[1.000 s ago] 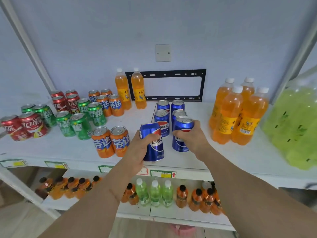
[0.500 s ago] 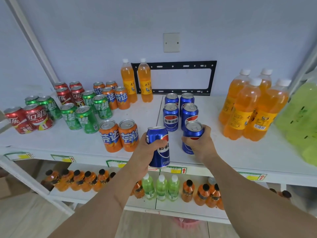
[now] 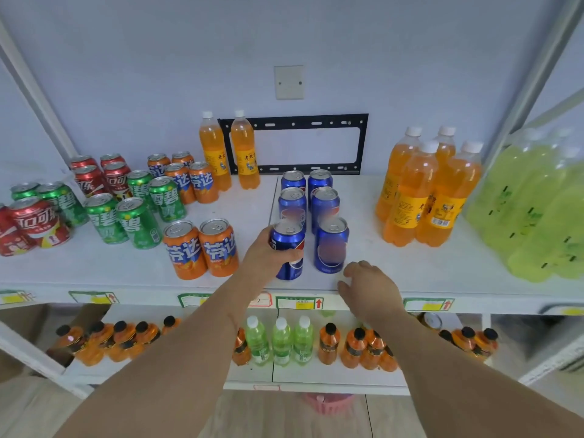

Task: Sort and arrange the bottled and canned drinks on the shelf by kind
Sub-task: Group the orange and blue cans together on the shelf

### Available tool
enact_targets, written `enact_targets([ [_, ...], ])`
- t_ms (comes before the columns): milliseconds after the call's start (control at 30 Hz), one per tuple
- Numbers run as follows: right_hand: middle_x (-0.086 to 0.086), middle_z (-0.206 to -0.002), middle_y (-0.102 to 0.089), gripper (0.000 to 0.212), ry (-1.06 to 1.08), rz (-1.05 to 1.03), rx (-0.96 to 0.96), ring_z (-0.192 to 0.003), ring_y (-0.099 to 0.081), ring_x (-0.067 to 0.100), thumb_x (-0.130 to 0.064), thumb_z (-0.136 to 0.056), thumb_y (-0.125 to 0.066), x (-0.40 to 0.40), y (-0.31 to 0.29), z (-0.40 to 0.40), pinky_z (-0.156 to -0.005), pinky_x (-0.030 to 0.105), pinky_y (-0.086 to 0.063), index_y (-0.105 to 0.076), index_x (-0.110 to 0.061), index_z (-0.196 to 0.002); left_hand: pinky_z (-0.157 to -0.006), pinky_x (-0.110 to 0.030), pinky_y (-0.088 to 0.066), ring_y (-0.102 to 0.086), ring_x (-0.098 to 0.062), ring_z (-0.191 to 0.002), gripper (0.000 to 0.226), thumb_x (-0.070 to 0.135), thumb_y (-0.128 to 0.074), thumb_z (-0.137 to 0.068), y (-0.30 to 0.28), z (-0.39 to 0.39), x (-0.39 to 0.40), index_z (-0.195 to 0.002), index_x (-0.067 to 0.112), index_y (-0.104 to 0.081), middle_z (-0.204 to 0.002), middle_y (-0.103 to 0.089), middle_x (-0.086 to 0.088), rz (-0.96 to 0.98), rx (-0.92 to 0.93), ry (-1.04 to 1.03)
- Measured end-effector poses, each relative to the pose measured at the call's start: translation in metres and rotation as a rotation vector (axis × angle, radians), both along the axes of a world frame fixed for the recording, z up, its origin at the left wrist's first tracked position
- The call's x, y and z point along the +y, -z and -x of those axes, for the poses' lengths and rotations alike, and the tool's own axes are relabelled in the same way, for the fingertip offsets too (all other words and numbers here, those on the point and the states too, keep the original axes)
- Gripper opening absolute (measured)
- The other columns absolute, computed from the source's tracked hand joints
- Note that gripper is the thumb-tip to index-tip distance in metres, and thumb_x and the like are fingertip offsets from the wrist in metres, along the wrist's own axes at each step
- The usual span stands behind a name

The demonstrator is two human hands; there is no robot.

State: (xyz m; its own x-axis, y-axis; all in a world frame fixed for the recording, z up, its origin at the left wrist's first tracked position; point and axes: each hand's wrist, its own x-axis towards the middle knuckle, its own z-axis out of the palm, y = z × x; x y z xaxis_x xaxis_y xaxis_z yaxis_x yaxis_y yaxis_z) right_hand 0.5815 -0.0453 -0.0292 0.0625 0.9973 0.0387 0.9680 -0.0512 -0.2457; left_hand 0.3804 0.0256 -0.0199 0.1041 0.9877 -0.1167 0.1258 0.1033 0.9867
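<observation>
At the front edge of the top shelf (image 3: 94, 273), in the head view, your left hand (image 3: 268, 254) has its grip wrapped round an upright blue Pepsi can (image 3: 289, 248), long axis vertical, set down or nearly so, just left of the front can (image 3: 331, 245) of the right column. Your right hand (image 3: 368, 287) hangs just below that can with its grip loosely open and holding nothing, so the left is the nearer hand to finish squaring the row. Counted: six blue Pepsi cans in two columns of three, eight orange Fanta cans, about six green Sprite cans, and at least six red Coca-Cola cans, some cut off at the frame edge.
</observation>
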Motion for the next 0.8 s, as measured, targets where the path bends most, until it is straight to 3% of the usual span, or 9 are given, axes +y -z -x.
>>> enact_targets([
  [100,0.0,-0.115,-0.057,0.031,-0.112,-0.018,-0.041,-0.106,-0.054,0.02,-0.035,-0.098,-0.044,-0.007,0.004,-0.007,-0.086,0.034,-0.048,-0.056,-0.02,-0.122,-0.099,-0.037,-0.05,-0.063,-0.014,-0.107,0.07,0.015,-0.089,-0.066,-0.004,-0.005,0.006,-0.125,0.025,-0.053,-0.117,-0.067,0.007,-0.014,0.032,0.021],
  [200,-0.001,-0.116,-0.058,0.031,-0.155,-0.033,-0.047,-0.106,-0.054,0.02,-0.035,-0.097,-0.044,-0.008,0.007,-0.013,-0.086,0.034,-0.048,-0.058,-0.021,-0.121,-0.086,-0.027,-0.05,-0.062,-0.005,-0.099,0.066,0.006,-0.086,-0.071,-0.006,-0.006,0.012,-0.123,0.026,-0.051,-0.111,-0.066,0.01,-0.001,0.048,0.058],
  [367,-0.002,-0.119,-0.059,0.033,-0.197,-0.038,-0.01,-0.107,-0.054,0.02,-0.036,-0.098,-0.044,-0.012,0.004,-0.014,-0.088,0.032,-0.047,-0.056,-0.024,-0.126,-0.1,-0.039,-0.049,-0.061,-0.018,-0.112,0.075,0.004,-0.088,-0.067,-0.006,0.003,0.017,-0.127,0.027,-0.05,-0.12,-0.065,0.004,0.059,0.047,0.119],
  [500,-0.004,-0.123,-0.058,0.035,-0.226,-0.054,0.023,-0.11,-0.053,0.017,-0.038,-0.098,-0.045,-0.017,0.001,-0.01,-0.09,0.031,-0.047,-0.054,-0.025,-0.129,-0.092,-0.033,-0.047,-0.059,-0.015,-0.104,0.07,0.006,-0.085,-0.072,-0.009,-0.004,0.014,-0.126,0.025,-0.046,-0.111,-0.061,0.009,0.058,0.042,0.083],
  [633,-0.004,-0.126,-0.057,0.037,-0.238,-0.063,0.027,-0.113,-0.052,0.017,-0.038,-0.099,-0.044,-0.02,0.001,-0.012,-0.091,0.03,-0.046,-0.051,-0.026,-0.133,-0.085,-0.032,-0.048,-0.061,-0.01,-0.093,0.052,0.01,-0.086,-0.072,-0.006,-0.012,0.01,-0.106,0.03,-0.052,-0.1,-0.062,0.014,-0.036,0.07,-0.015],
  [800,-0.005,-0.125,-0.058,0.036,-0.236,-0.073,0.039,-0.112,-0.053,0.017,-0.037,-0.099,-0.045,-0.023,0.008,-0.013,-0.09,0.03,-0.047,-0.051,-0.026,-0.133,-0.085,-0.029,-0.047,-0.057,-0.015,-0.104,0.069,0.02,-0.087,-0.073,-0.009,-0.007,0.009,-0.129,0.024,-0.048,-0.113,-0.059,0.008,-0.008,0.191,-0.016],
])
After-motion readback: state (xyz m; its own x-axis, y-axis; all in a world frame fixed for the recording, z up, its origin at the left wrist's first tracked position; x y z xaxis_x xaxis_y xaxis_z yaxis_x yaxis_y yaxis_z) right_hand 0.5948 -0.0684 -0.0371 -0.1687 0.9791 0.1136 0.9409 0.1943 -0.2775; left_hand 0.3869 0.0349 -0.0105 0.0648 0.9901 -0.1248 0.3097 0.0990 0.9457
